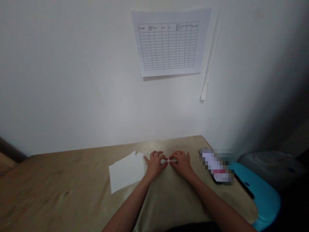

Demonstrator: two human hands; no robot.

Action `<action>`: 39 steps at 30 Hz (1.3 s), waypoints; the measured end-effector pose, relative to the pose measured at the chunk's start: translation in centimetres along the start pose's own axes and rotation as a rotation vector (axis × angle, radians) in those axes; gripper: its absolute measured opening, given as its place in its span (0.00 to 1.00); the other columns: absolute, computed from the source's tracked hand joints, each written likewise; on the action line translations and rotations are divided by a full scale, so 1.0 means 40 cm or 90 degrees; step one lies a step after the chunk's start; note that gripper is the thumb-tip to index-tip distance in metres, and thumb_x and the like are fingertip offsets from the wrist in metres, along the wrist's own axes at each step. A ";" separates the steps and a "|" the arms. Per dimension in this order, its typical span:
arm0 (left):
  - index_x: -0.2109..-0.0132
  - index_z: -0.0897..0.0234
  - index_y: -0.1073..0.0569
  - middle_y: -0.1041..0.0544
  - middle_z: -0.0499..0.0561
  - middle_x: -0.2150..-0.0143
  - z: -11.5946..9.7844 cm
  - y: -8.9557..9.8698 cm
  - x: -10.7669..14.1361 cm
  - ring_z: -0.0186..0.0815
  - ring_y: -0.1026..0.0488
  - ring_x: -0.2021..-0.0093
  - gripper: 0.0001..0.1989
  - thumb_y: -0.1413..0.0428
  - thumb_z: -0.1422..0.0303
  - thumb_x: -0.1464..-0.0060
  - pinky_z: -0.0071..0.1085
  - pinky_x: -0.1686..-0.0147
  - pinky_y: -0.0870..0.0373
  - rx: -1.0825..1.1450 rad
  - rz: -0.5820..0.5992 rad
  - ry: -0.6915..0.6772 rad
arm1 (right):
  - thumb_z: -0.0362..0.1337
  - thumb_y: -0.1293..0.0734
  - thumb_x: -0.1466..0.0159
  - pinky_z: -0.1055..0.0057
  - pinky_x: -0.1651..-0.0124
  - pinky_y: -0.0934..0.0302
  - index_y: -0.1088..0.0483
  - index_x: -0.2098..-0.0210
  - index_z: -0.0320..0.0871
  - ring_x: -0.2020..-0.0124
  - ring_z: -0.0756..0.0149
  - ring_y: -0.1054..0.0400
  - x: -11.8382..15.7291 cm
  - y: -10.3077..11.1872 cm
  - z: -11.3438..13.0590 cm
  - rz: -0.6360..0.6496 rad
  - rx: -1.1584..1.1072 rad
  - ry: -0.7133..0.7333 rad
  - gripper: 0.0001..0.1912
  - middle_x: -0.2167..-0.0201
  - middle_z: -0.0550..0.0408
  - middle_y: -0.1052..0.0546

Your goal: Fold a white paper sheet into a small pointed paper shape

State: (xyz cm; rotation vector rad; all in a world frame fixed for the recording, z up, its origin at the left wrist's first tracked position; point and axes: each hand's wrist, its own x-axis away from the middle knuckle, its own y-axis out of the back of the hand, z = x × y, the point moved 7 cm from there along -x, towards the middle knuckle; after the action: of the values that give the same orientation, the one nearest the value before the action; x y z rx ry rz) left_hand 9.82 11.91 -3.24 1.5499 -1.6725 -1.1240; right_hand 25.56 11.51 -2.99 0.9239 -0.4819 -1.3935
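Observation:
My left hand (pixel 157 161) and my right hand (pixel 180 161) are close together over the brown-covered table (pixel 169 199), near its far edge. Thumb and forefinger of each hand meet around a tiny pale thing (pixel 168 160) between them, too small to make out. The other fingers are curved and spread. Left of my left hand lies a white sheet of paper (pixel 126 172) with a torn, jagged upper edge, close to my left thumb side and wrist.
A phone (pixel 214 166), partly pixelated, lies at the table's right side. Beyond the right edge is a turquoise chair or stool (pixel 263 193). A printed table sheet (pixel 170 45) hangs on the white wall (pixel 72 80), beside a pale strip (pixel 209 64).

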 end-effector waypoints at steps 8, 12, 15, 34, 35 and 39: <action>0.53 0.43 0.24 0.36 0.43 0.32 0.011 -0.009 -0.004 0.55 0.55 0.28 0.12 0.42 0.65 0.43 0.79 0.41 0.67 -0.026 0.061 0.017 | 0.33 0.35 0.37 0.33 0.34 0.74 0.23 0.57 0.56 0.38 0.54 0.42 -0.006 -0.009 -0.018 0.040 0.000 -0.027 0.13 0.49 0.57 0.24; 0.50 0.42 0.24 0.39 0.42 0.30 0.017 -0.014 -0.006 0.56 0.57 0.27 0.15 0.43 0.67 0.43 0.78 0.41 0.68 -0.020 0.087 0.014 | 0.32 0.35 0.37 0.33 0.34 0.72 0.23 0.56 0.56 0.38 0.53 0.43 -0.011 -0.014 -0.025 0.060 0.011 -0.028 0.14 0.48 0.57 0.25; 0.50 0.42 0.25 0.40 0.41 0.29 0.023 -0.017 -0.006 0.56 0.59 0.26 0.15 0.44 0.67 0.43 0.77 0.40 0.69 -0.017 0.098 0.014 | 0.32 0.36 0.37 0.34 0.34 0.71 0.24 0.55 0.57 0.37 0.54 0.43 -0.011 -0.012 -0.027 0.066 0.014 -0.025 0.16 0.47 0.57 0.25; 0.46 0.36 0.26 0.42 0.36 0.28 0.026 0.004 0.000 0.56 0.60 0.26 0.21 0.46 0.67 0.43 0.78 0.41 0.74 -0.023 0.154 -0.027 | 0.28 0.38 0.42 0.40 0.32 0.76 0.24 0.53 0.58 0.37 0.58 0.42 -0.010 0.005 -0.040 0.102 -0.016 0.010 0.23 0.46 0.59 0.25; 0.47 0.36 0.26 0.41 0.35 0.28 0.025 0.003 0.001 0.56 0.60 0.26 0.21 0.46 0.67 0.44 0.77 0.41 0.75 -0.021 0.145 -0.023 | 0.29 0.38 0.41 0.41 0.31 0.75 0.23 0.54 0.57 0.38 0.58 0.42 -0.010 0.007 -0.039 0.098 -0.016 0.010 0.22 0.46 0.58 0.25; 0.51 0.38 0.23 0.36 0.37 0.31 0.019 0.003 0.003 0.56 0.55 0.27 0.14 0.43 0.62 0.44 0.77 0.41 0.75 -0.011 0.076 0.003 | 0.36 0.36 0.38 0.41 0.32 0.74 0.22 0.57 0.57 0.39 0.57 0.40 -0.011 0.012 -0.031 0.078 -0.023 0.009 0.14 0.48 0.57 0.24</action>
State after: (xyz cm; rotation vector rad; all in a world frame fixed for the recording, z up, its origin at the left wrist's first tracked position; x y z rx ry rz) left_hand 9.10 11.92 -3.53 1.4216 -1.7235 -1.0682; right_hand 26.74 12.23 -3.21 0.8597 -0.4931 -1.2805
